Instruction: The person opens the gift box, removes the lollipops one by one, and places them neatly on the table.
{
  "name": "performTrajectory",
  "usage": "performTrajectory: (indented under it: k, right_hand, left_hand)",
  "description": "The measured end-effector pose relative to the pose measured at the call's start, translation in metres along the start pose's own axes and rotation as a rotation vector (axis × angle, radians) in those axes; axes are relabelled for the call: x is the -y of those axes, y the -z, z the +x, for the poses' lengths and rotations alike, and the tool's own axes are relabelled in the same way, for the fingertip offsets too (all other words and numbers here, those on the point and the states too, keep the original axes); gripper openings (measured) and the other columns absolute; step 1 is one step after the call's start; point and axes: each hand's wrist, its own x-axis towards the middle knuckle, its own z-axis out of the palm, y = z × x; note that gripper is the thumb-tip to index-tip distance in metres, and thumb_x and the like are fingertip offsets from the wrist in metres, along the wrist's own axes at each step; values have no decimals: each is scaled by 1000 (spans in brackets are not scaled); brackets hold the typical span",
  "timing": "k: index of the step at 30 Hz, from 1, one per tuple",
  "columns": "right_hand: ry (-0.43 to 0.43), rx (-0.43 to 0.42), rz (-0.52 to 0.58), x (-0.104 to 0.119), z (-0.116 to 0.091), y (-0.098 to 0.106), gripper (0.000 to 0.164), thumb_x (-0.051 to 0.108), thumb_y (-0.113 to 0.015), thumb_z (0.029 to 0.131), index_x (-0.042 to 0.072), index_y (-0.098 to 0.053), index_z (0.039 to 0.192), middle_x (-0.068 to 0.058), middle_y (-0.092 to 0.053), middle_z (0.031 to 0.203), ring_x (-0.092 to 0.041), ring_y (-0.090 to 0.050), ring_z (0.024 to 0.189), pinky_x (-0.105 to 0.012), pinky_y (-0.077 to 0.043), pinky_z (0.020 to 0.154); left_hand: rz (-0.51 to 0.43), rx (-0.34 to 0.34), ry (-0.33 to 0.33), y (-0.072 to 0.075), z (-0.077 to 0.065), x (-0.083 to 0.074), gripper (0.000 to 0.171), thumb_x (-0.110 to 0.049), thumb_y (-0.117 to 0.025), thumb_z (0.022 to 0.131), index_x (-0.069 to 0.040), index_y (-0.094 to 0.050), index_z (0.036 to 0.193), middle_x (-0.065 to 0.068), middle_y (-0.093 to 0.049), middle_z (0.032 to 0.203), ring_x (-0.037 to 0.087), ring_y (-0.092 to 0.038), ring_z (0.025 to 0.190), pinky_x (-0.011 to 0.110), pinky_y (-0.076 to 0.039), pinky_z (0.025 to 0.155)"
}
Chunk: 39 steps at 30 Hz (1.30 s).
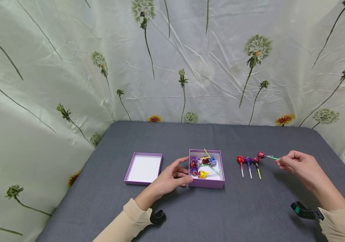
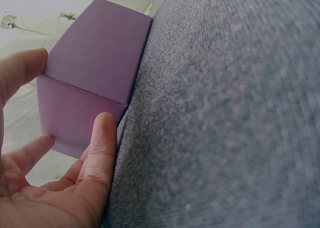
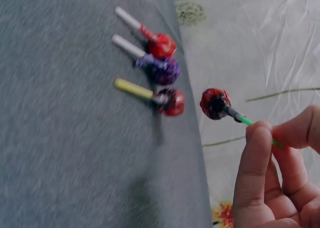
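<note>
My right hand (image 1: 300, 165) pinches a lollipop (image 1: 261, 155) by its green stick, between thumb and fingertips. Its dark red wrapped head points left, raised off the table in the right wrist view. Beside it lie three lollipops in a row: a red one (image 1: 240, 160) and a purple one (image 1: 248, 160) with white sticks, and a dark red one (image 1: 255, 160) with a yellow stick. My left hand (image 1: 172, 176) touches the left side of a purple box (image 1: 207, 183), thumb (image 2: 35, 63) at its near corner, other fingers extended along the side. Several wrapped lollipops (image 1: 203, 174) lie inside.
Left of the box, a purple lid (image 1: 143, 168) lies with its white inside facing up. Grey cloth covers the table (image 1: 205, 215). A white curtain (image 1: 220, 67) printed with dandelions hangs behind and to the left.
</note>
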Motion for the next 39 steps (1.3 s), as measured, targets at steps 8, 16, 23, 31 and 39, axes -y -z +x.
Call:
performTrajectory:
  k: [8, 16, 23, 31, 39]
  right_hand:
    - [-53, -50, -104, -9, -1, 5, 26, 12, -59, 108, 9, -70, 85, 20, -75, 81, 4, -71, 78, -14, -56, 72]
    - [-107, -93, -300, -11, -2, 3, 28, 23, -61, 106, 4, -77, 92, 16, -77, 79, 6, -70, 74, -13, -52, 67]
    - [-108, -73, -559, -8, -6, -1, 34, 28, -67, 98, -3, -80, 98, 5, -77, 75, 1, -65, 64, -23, -46, 61]
    - [-100, -12, -637, -8, -8, -14, 25, 28, -72, 93, 4, -79, 87, 10, -64, 64, -4, -58, 62, -25, -43, 59]
    - [-126, 68, -627, -9, -10, -25, 24, 26, -76, 93, 4, -79, 84, 8, -64, 64, -10, -61, 63, -27, -47, 57]
  left_hand:
    - [-1, -2, -2, 1, 0, 1, 75, -25, -80, 100, -28, -42, 164, 14, -64, 129, 17, -67, 106, 32, -63, 87]
    - [1, -3, 6, -1, 1, 1, 75, -26, -80, 99, -28, -43, 164, 13, -64, 129, 18, -67, 106, 32, -63, 87]
    - [10, -6, 3, 0, 1, 1, 75, -25, -80, 99, -27, -42, 164, 14, -64, 129, 18, -67, 106, 33, -63, 87]
    - [9, -2, 1, 2, 2, -1, 75, -26, -80, 100, -27, -41, 165, 14, -64, 130, 18, -67, 107, 33, -64, 88]
    - [12, -1, -4, 1, 3, 2, 76, -26, -81, 99, -28, -42, 164, 14, -64, 128, 18, -66, 106, 33, -63, 87]
